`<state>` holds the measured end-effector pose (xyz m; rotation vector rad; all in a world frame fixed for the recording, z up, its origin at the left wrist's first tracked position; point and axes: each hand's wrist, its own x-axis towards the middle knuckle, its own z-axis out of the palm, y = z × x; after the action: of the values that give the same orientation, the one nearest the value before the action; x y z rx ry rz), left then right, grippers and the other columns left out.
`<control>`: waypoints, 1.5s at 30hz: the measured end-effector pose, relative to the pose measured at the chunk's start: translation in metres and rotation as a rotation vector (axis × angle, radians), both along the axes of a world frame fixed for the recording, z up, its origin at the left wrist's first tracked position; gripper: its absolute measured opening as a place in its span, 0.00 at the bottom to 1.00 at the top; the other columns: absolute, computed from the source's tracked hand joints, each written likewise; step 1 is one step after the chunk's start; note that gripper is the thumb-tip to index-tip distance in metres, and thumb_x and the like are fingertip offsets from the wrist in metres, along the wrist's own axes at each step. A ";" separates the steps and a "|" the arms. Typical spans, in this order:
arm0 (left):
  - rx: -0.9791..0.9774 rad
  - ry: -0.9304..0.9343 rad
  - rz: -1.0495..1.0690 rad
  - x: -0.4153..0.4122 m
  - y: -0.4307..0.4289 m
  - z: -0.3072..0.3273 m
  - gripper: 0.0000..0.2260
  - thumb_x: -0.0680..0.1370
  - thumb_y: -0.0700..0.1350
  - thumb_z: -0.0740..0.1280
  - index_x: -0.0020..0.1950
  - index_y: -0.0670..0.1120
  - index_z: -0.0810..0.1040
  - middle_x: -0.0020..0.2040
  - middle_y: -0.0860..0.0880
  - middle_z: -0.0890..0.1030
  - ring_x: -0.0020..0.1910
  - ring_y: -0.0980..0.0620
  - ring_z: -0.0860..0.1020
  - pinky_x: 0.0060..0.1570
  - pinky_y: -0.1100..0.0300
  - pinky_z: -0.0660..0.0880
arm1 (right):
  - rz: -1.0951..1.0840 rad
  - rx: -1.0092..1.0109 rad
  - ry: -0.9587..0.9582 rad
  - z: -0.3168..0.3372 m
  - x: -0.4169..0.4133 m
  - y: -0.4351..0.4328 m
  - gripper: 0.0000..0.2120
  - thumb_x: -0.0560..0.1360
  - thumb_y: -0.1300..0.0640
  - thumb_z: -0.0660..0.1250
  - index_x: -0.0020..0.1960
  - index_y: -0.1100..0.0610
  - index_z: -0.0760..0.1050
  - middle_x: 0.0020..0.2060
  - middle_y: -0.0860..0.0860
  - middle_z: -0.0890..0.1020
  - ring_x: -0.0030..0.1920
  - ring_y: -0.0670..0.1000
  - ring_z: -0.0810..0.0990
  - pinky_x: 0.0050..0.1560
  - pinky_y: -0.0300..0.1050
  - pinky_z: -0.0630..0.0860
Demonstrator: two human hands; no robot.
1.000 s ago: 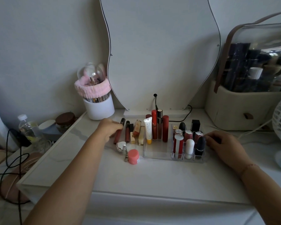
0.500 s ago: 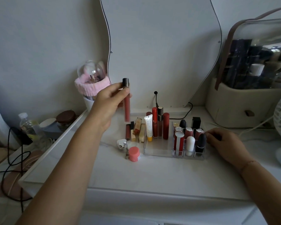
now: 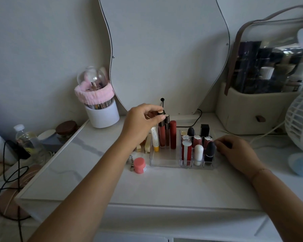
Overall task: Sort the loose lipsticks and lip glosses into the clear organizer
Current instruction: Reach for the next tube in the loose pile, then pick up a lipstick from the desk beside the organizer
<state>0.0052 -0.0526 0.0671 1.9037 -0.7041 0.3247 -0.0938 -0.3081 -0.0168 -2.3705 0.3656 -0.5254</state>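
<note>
I have the left hand (image 3: 143, 123) pinched on the cap of a lip gloss (image 3: 161, 135), holding it upright in the big open section of the clear organizer (image 3: 164, 163), right between a white-and-yellow tube (image 3: 155, 139) and the other tall glosses. I judge this is the placing step — the tube looks seated or very nearly so, though I cannot tell if its base touches the floor of the tray. The right hand (image 3: 238, 152) rests curled against the organizer's right side, bracing it; whether it grips anything I cannot tell. Next I would open the fingers gently so the tube stays standing, then reach for the loose pieces (image 3: 147, 145) lying on the worktop (image 3: 164, 186) just left of the tray — and the pink pot (image 3: 139, 165) nearby.
</note>
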 end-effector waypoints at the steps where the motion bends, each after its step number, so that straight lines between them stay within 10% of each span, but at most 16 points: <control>1: 0.017 -0.010 0.017 0.001 0.000 -0.003 0.09 0.71 0.43 0.73 0.51 0.51 0.82 0.42 0.57 0.81 0.36 0.63 0.75 0.38 0.72 0.72 | 0.001 -0.001 0.002 0.000 0.000 0.000 0.06 0.75 0.57 0.65 0.45 0.57 0.80 0.38 0.54 0.81 0.40 0.54 0.77 0.40 0.42 0.67; 27: -0.120 -0.027 0.216 0.045 0.039 -0.018 0.04 0.74 0.49 0.70 0.48 0.54 0.80 0.43 0.58 0.81 0.41 0.69 0.75 0.40 0.77 0.68 | -0.001 -0.010 -0.004 0.003 -0.001 0.003 0.06 0.75 0.58 0.65 0.46 0.59 0.80 0.39 0.54 0.81 0.40 0.53 0.76 0.40 0.40 0.65; 34: 0.278 0.397 0.376 0.098 0.054 -0.074 0.11 0.73 0.49 0.71 0.51 0.44 0.83 0.50 0.46 0.83 0.52 0.47 0.79 0.51 0.57 0.72 | 0.004 -0.018 0.004 0.003 -0.001 0.003 0.06 0.75 0.58 0.65 0.45 0.58 0.80 0.39 0.54 0.81 0.41 0.55 0.77 0.39 0.42 0.65; 45: 0.446 0.434 0.540 0.119 0.038 -0.069 0.14 0.68 0.52 0.73 0.40 0.41 0.80 0.41 0.44 0.80 0.39 0.46 0.78 0.34 0.60 0.69 | 0.001 -0.017 -0.015 0.000 0.001 0.001 0.06 0.75 0.58 0.65 0.44 0.58 0.80 0.38 0.54 0.82 0.40 0.53 0.77 0.39 0.41 0.65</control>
<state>0.1243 -0.0144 -0.0017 2.4714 0.0492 0.0756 -0.0928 -0.3071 -0.0163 -2.3821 0.3547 -0.5478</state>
